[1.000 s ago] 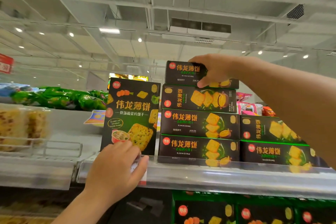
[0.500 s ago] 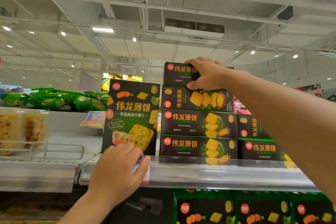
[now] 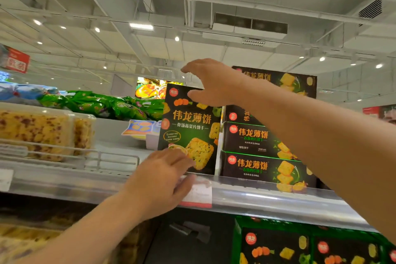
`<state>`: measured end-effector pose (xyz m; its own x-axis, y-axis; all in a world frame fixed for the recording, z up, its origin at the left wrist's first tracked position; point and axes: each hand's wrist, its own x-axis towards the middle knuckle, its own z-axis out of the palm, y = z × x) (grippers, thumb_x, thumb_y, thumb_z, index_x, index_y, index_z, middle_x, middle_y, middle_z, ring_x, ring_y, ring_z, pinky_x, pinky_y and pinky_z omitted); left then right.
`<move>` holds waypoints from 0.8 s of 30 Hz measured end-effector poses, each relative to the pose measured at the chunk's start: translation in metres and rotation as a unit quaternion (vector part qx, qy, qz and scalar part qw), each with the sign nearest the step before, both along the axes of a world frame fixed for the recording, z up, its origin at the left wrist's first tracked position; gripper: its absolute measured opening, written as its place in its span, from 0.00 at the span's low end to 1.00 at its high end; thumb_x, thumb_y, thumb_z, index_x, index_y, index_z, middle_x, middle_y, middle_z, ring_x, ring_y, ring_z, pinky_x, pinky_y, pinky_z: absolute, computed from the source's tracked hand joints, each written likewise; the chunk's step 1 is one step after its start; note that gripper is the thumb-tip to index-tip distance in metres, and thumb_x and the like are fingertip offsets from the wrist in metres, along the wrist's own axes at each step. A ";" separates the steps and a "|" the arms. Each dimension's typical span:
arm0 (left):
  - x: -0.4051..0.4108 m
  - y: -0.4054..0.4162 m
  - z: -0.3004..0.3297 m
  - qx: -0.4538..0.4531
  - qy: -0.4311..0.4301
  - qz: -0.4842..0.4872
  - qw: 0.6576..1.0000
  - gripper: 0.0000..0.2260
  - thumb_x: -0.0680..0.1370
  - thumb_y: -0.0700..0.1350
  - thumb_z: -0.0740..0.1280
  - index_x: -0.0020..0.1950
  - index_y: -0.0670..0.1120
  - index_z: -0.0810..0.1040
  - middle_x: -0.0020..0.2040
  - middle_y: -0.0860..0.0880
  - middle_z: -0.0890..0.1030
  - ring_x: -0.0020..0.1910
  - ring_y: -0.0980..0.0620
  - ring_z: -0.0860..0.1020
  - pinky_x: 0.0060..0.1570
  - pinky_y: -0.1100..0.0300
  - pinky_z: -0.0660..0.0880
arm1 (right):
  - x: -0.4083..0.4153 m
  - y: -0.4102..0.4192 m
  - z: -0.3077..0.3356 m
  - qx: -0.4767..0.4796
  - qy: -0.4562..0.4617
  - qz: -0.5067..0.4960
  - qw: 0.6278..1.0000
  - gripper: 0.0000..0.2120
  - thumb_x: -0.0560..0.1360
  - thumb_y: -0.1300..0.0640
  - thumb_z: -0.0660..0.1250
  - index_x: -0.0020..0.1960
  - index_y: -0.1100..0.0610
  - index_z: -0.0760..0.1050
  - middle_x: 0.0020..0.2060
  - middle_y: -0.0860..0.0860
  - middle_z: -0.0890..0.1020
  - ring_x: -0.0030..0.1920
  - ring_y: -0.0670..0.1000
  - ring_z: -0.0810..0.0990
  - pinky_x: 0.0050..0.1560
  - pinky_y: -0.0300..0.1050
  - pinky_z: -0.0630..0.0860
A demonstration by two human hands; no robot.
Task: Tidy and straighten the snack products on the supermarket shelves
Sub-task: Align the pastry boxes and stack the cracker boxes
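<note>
An upright dark snack box (image 3: 190, 126) with orange lettering stands at the front of the upper shelf. To its right is a stack of flat boxes (image 3: 252, 137) of the same brand, and the top box (image 3: 285, 81) sits offset to the right. My right hand (image 3: 214, 83) hovers at the upright box's top edge, fingers spread, holding nothing. My left hand (image 3: 162, 180) rests against the lower front of that box. Its thumb lies on the price tag (image 3: 199, 195) on the shelf rail (image 3: 267, 199).
Clear tubs of yellow pastry (image 3: 36, 130) sit behind a wire divider (image 3: 102, 156) on the left. Green snack bags (image 3: 102, 105) lie further back. More dark boxes (image 3: 300, 246) fill the shelf below at right.
My right hand has let go of the top flat box and moved left to the upright box's top. My left hand stays at the box's base. The view has shifted left.
</note>
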<state>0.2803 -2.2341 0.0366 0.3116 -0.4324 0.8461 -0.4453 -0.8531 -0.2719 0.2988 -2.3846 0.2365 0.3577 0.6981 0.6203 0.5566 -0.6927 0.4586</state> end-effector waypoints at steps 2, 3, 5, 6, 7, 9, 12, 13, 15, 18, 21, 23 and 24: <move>-0.001 0.025 0.007 -0.033 -0.033 0.019 0.999 0.15 0.77 0.53 0.58 0.50 0.48 0.82 0.46 0.51 0.82 0.45 0.48 0.80 0.43 0.52 0.77 | 0.004 0.020 -0.006 -0.021 0.016 -0.049 0.998 0.24 0.76 0.47 0.65 0.69 0.56 0.68 0.65 0.54 0.75 0.65 0.57 0.72 0.61 0.52 0.72; 0.000 0.038 0.008 -0.048 -0.047 0.036 0.997 0.15 0.77 0.52 0.59 0.47 0.46 0.82 0.43 0.50 0.81 0.43 0.47 0.79 0.40 0.51 0.76 | 0.007 0.027 -0.009 -0.026 0.024 -0.072 0.997 0.20 0.76 0.47 0.65 0.62 0.57 0.70 0.59 0.54 0.77 0.60 0.57 0.75 0.54 0.50 0.75; 0.005 0.060 0.003 -0.068 -0.047 0.074 0.994 0.17 0.77 0.52 0.57 0.43 0.45 0.81 0.39 0.48 0.80 0.39 0.44 0.78 0.37 0.51 0.73 | 0.014 0.038 -0.013 -0.024 0.038 -0.107 0.993 0.15 0.75 0.47 0.63 0.56 0.55 0.70 0.50 0.52 0.77 0.51 0.57 0.78 0.43 0.47 0.73; 0.008 0.067 -0.002 -0.077 -0.046 0.084 0.992 0.17 0.78 0.53 0.56 0.41 0.46 0.80 0.37 0.49 0.79 0.37 0.44 0.77 0.36 0.51 0.72 | 0.017 0.041 -0.014 -0.016 0.045 -0.117 0.992 0.16 0.75 0.47 0.63 0.58 0.54 0.70 0.48 0.52 0.77 0.48 0.56 0.77 0.41 0.46 0.72; 0.011 0.071 -0.007 -0.086 -0.045 0.090 0.991 0.17 0.78 0.53 0.55 0.40 0.46 0.79 0.35 0.49 0.77 0.36 0.45 0.76 0.35 0.51 0.70 | 0.018 0.044 -0.015 -0.004 0.051 -0.122 0.991 0.20 0.74 0.47 0.64 0.62 0.55 0.69 0.48 0.52 0.75 0.47 0.55 0.75 0.39 0.45 0.71; 0.015 0.071 -0.014 -0.101 -0.056 0.096 0.989 0.17 0.78 0.52 0.56 0.37 0.46 0.77 0.33 0.50 0.74 0.33 0.45 0.73 0.34 0.51 0.68 | 0.020 0.048 -0.013 0.018 0.048 -0.112 0.992 0.24 0.73 0.47 0.67 0.66 0.55 0.67 0.51 0.53 0.76 0.48 0.55 0.74 0.40 0.45 0.71; 0.018 0.070 -0.013 -0.107 -0.080 0.100 0.986 0.16 0.79 0.50 0.56 0.36 0.46 0.75 0.32 0.49 0.72 0.32 0.44 0.71 0.34 0.51 0.65 | 0.017 0.050 -0.006 0.030 0.040 -0.100 0.994 0.29 0.70 0.46 0.72 0.66 0.56 0.69 0.54 0.53 0.76 0.51 0.55 0.76 0.47 0.49 0.75; 0.019 0.071 -0.014 -0.104 -0.087 0.099 0.986 0.16 0.79 0.50 0.56 0.36 0.46 0.75 0.33 0.48 0.73 0.33 0.44 0.71 0.35 0.51 0.64 | 0.016 0.050 -0.003 0.033 0.046 -0.100 0.993 0.31 0.68 0.45 0.73 0.67 0.55 0.70 0.53 0.52 0.75 0.51 0.55 0.75 0.48 0.49 0.75; 0.019 0.073 -0.017 -0.099 -0.092 0.097 0.986 0.15 0.79 0.50 0.56 0.37 0.46 0.75 0.34 0.49 0.72 0.34 0.44 0.70 0.36 0.52 0.63 | 0.013 0.046 0.001 0.042 0.065 -0.090 0.993 0.32 0.66 0.43 0.76 0.66 0.52 0.71 0.52 0.50 0.73 0.48 0.53 0.74 0.44 0.47 0.74; 0.018 0.074 -0.017 -0.091 -0.078 0.107 0.987 0.15 0.79 0.50 0.56 0.38 0.46 0.75 0.34 0.48 0.73 0.35 0.44 0.71 0.36 0.52 0.63 | 0.006 0.041 -0.001 0.080 0.120 -0.053 0.988 0.32 0.64 0.44 0.77 0.64 0.47 0.68 0.56 0.50 0.76 0.43 0.50 0.78 0.37 0.45 0.77; 0.015 0.073 -0.016 -0.084 -0.059 0.120 0.988 0.16 0.79 0.51 0.56 0.39 0.45 0.76 0.35 0.46 0.74 0.35 0.43 0.72 0.36 0.51 0.65 | -0.008 0.036 -0.005 0.078 0.138 -0.058 0.986 0.32 0.63 0.42 0.77 0.60 0.42 0.63 0.53 0.49 0.79 0.37 0.47 0.80 0.29 0.42 0.76; 0.012 0.072 -0.015 -0.081 -0.048 0.132 0.987 0.16 0.79 0.51 0.55 0.40 0.45 0.76 0.35 0.46 0.75 0.36 0.43 0.73 0.37 0.51 0.67 | -0.022 0.032 -0.008 0.074 0.136 -0.049 0.987 0.32 0.62 0.42 0.78 0.57 0.41 0.63 0.51 0.47 0.81 0.37 0.46 0.81 0.25 0.37 0.74; 0.011 0.072 -0.015 -0.079 -0.042 0.139 0.986 0.16 0.79 0.51 0.55 0.40 0.45 0.76 0.36 0.46 0.75 0.36 0.43 0.73 0.38 0.51 0.67 | -0.033 0.032 -0.011 0.081 0.133 -0.042 0.987 0.31 0.62 0.42 0.78 0.57 0.41 0.63 0.51 0.46 0.81 0.38 0.45 0.81 0.25 0.36 0.73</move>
<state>0.2912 -2.1622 0.0216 0.3256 -0.2006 0.9240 -0.1693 -0.9738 -0.1517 0.2653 -2.3527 0.2257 0.5752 0.5577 0.5984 0.5796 -0.7941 0.1830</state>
